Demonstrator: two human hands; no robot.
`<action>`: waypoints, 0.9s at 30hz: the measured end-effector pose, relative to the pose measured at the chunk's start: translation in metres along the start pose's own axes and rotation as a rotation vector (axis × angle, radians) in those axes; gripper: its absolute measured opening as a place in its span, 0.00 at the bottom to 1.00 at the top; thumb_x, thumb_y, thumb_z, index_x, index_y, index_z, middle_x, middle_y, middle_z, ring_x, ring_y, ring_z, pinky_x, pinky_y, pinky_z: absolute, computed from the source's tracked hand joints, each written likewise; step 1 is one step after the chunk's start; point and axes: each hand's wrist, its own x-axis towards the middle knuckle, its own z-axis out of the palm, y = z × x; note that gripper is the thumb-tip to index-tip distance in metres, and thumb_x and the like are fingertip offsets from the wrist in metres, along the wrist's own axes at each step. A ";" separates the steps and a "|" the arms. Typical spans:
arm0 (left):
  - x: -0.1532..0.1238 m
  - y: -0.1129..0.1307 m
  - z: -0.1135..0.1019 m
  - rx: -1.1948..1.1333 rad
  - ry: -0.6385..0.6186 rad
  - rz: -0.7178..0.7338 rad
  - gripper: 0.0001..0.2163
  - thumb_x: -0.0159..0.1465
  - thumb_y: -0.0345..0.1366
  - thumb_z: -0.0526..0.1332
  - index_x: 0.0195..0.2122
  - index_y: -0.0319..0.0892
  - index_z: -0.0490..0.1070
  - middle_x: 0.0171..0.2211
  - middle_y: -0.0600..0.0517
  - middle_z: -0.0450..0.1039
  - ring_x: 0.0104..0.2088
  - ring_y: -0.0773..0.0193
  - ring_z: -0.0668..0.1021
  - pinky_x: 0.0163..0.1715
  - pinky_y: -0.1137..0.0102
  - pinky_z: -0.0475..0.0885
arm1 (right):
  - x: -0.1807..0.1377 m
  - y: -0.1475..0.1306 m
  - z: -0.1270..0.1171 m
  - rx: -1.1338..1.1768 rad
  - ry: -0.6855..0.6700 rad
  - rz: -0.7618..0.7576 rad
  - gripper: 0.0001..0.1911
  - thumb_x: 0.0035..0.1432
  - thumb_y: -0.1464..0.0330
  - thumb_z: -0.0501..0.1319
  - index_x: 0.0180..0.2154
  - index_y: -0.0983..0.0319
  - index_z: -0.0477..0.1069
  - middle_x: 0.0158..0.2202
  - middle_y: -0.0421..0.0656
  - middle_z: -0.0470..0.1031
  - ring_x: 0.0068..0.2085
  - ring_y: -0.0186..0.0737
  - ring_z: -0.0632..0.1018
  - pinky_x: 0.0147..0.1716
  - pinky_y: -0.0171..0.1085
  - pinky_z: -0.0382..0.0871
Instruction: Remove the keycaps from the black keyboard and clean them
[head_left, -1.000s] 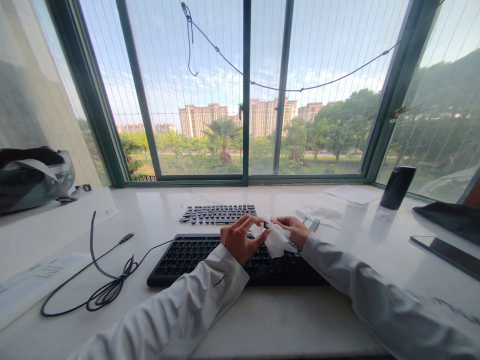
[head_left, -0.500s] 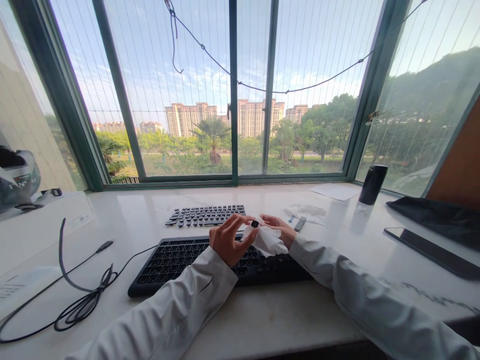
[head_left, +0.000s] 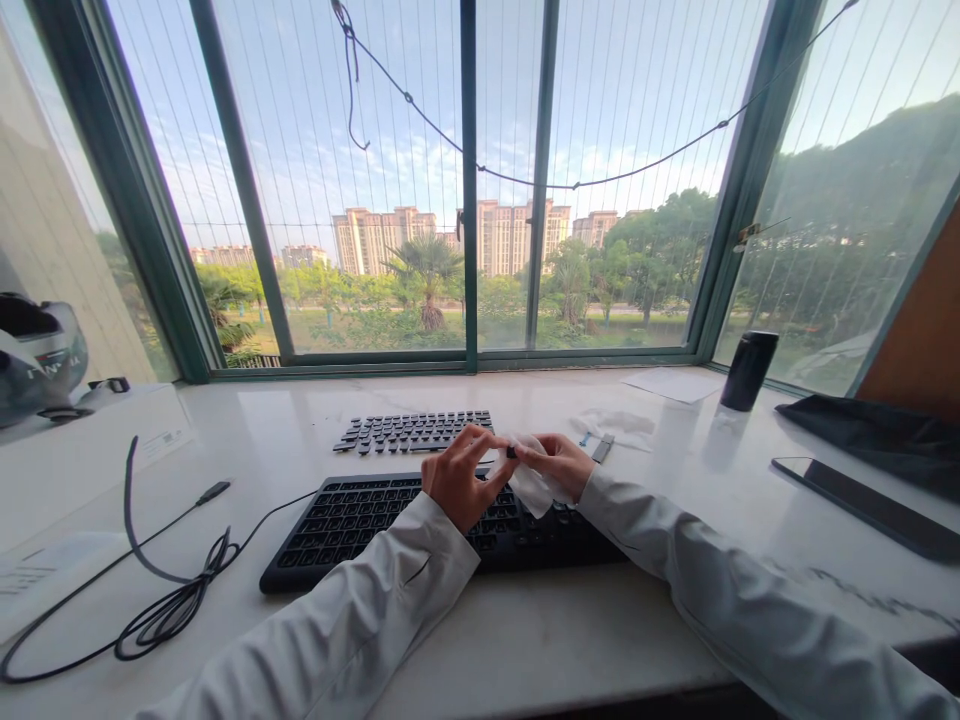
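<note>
Between the thumb and forefinger of my left hand (head_left: 463, 480) is a small black keycap (head_left: 511, 452). My right hand (head_left: 556, 465) pinches a white tissue (head_left: 531, 487) right against that keycap, and the tissue hangs down from the fingers. Both hands are above a black keyboard (head_left: 337, 540) whose keycaps are off over much of its visible left part; its middle is partly covered by my hands and sleeve. Behind it, loose keycaps (head_left: 409, 432) lie in rows on the white counter.
A coiled black cable (head_left: 176, 605) lies at the left. Right of my hands are a grey key-puller-like tool (head_left: 602, 447) and a crumpled clear wrapper (head_left: 626, 428). Farther right stand a black can (head_left: 750, 370), a phone (head_left: 862, 505) and black cloth (head_left: 877, 440). A helmet (head_left: 41, 360) sits far left.
My right hand's fingers have closed in over the front of the tissue and onto the keycap, which shows less now. My left hand stays nearly in place.
</note>
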 end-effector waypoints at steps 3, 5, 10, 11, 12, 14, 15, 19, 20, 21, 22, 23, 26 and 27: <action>-0.001 0.000 0.000 -0.055 -0.045 0.050 0.11 0.60 0.47 0.58 0.36 0.47 0.72 0.34 0.56 0.73 0.24 0.73 0.70 0.21 0.77 0.60 | 0.002 0.003 -0.005 -0.103 0.009 0.007 0.26 0.45 0.51 0.64 0.33 0.69 0.75 0.19 0.38 0.68 0.20 0.27 0.63 0.19 0.29 0.51; -0.002 -0.001 0.000 -0.068 -0.064 0.062 0.12 0.60 0.47 0.57 0.35 0.46 0.72 0.34 0.56 0.74 0.24 0.73 0.70 0.21 0.77 0.60 | 0.004 0.004 -0.007 -0.143 0.002 0.002 0.26 0.46 0.50 0.63 0.33 0.69 0.75 0.19 0.38 0.67 0.20 0.26 0.61 0.19 0.30 0.50; -0.003 -0.001 0.002 -0.021 -0.064 0.024 0.12 0.59 0.48 0.58 0.34 0.47 0.72 0.35 0.57 0.74 0.24 0.73 0.71 0.22 0.76 0.60 | 0.006 0.004 -0.009 -0.192 0.010 0.009 0.28 0.44 0.49 0.63 0.33 0.69 0.75 0.20 0.39 0.67 0.20 0.27 0.61 0.19 0.30 0.50; -0.003 -0.001 0.003 -0.012 -0.062 0.017 0.11 0.59 0.48 0.58 0.34 0.47 0.72 0.35 0.58 0.74 0.24 0.73 0.71 0.23 0.75 0.60 | 0.006 0.003 -0.008 -0.191 0.023 0.016 0.28 0.43 0.49 0.64 0.34 0.70 0.75 0.19 0.39 0.67 0.20 0.27 0.60 0.18 0.30 0.50; -0.003 -0.001 0.004 -0.003 -0.060 0.013 0.11 0.59 0.48 0.58 0.34 0.47 0.72 0.35 0.58 0.75 0.24 0.73 0.72 0.23 0.75 0.60 | 0.005 0.003 -0.008 -0.190 0.040 0.023 0.28 0.43 0.50 0.64 0.34 0.70 0.75 0.18 0.39 0.66 0.19 0.27 0.60 0.18 0.30 0.49; -0.003 -0.001 0.005 0.012 -0.056 0.011 0.11 0.59 0.48 0.58 0.34 0.48 0.72 0.35 0.59 0.75 0.24 0.73 0.72 0.23 0.74 0.60 | 0.004 0.001 -0.007 -0.196 0.078 0.033 0.28 0.41 0.50 0.65 0.32 0.71 0.75 0.17 0.38 0.65 0.18 0.27 0.59 0.17 0.30 0.49; -0.003 -0.001 0.005 0.019 -0.055 0.012 0.11 0.59 0.48 0.58 0.34 0.48 0.72 0.34 0.59 0.75 0.24 0.73 0.72 0.23 0.74 0.60 | 0.004 0.000 -0.007 -0.204 0.097 0.032 0.28 0.40 0.50 0.66 0.32 0.70 0.75 0.17 0.38 0.64 0.18 0.26 0.59 0.17 0.30 0.50; -0.004 -0.002 0.005 0.035 -0.062 0.013 0.10 0.59 0.48 0.58 0.33 0.48 0.72 0.35 0.60 0.75 0.23 0.73 0.72 0.24 0.74 0.60 | 0.004 0.000 -0.007 -0.269 0.161 -0.009 0.27 0.39 0.51 0.66 0.30 0.70 0.75 0.17 0.39 0.65 0.18 0.27 0.60 0.16 0.30 0.51; -0.004 -0.001 0.005 0.040 -0.065 0.010 0.10 0.58 0.48 0.58 0.33 0.48 0.72 0.34 0.60 0.75 0.23 0.73 0.72 0.24 0.74 0.60 | 0.004 0.000 -0.006 -0.293 0.175 -0.023 0.27 0.39 0.50 0.66 0.30 0.69 0.75 0.17 0.39 0.65 0.18 0.27 0.60 0.16 0.30 0.51; -0.004 -0.001 0.005 0.046 -0.065 0.004 0.10 0.58 0.48 0.58 0.33 0.48 0.72 0.34 0.60 0.75 0.23 0.72 0.72 0.24 0.74 0.60 | 0.004 0.000 -0.006 -0.316 0.191 -0.037 0.27 0.39 0.50 0.66 0.29 0.69 0.74 0.18 0.39 0.65 0.19 0.27 0.60 0.16 0.30 0.50; -0.004 -0.001 0.005 0.053 -0.062 -0.003 0.10 0.58 0.48 0.58 0.33 0.48 0.72 0.34 0.60 0.75 0.23 0.72 0.73 0.24 0.74 0.60 | 0.004 0.000 -0.005 -0.333 0.211 -0.051 0.26 0.39 0.50 0.66 0.28 0.69 0.74 0.17 0.38 0.64 0.19 0.27 0.61 0.16 0.30 0.50; -0.003 -0.001 0.005 0.059 -0.056 -0.010 0.10 0.58 0.47 0.59 0.33 0.48 0.72 0.34 0.59 0.75 0.24 0.72 0.73 0.24 0.74 0.60 | 0.003 0.000 -0.005 -0.346 0.233 -0.064 0.26 0.39 0.49 0.66 0.27 0.68 0.73 0.17 0.38 0.63 0.19 0.27 0.61 0.16 0.30 0.50; -0.002 -0.001 0.004 0.054 -0.018 -0.025 0.10 0.59 0.47 0.58 0.33 0.48 0.73 0.34 0.58 0.75 0.24 0.72 0.73 0.24 0.74 0.60 | 0.002 -0.001 -0.005 -0.351 0.285 -0.067 0.27 0.40 0.47 0.64 0.23 0.67 0.70 0.17 0.38 0.62 0.19 0.27 0.60 0.17 0.31 0.50; -0.002 -0.001 0.004 0.045 -0.002 -0.027 0.10 0.59 0.47 0.58 0.33 0.48 0.73 0.34 0.58 0.75 0.25 0.72 0.73 0.24 0.74 0.60 | 0.002 -0.001 -0.005 -0.346 0.289 -0.056 0.27 0.40 0.47 0.63 0.22 0.66 0.69 0.17 0.38 0.61 0.18 0.27 0.60 0.17 0.31 0.50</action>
